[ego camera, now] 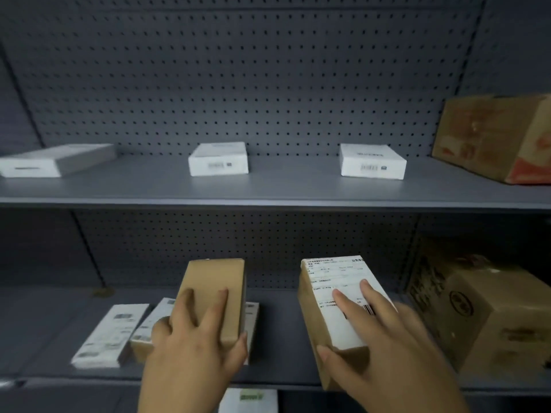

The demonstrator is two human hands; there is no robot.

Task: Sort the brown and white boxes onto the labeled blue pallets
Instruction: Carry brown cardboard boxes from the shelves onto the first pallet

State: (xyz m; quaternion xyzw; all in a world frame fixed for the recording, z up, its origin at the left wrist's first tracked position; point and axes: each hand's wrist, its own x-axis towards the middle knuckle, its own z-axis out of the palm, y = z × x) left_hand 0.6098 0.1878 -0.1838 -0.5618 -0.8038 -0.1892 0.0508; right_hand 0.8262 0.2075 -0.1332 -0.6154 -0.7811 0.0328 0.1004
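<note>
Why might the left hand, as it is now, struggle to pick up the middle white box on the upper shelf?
Probably it cannot yet: the left hand already grips a brown box, though nothing blocks the middle white box.

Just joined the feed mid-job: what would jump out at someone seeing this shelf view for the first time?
First, the two hands low in the foreground: the left hand grips a plain brown box, the right hand a brown box with a white shipping label. Next, three white boxes spaced along the upper shelf, with large brown cartons at the right edge.
</note>
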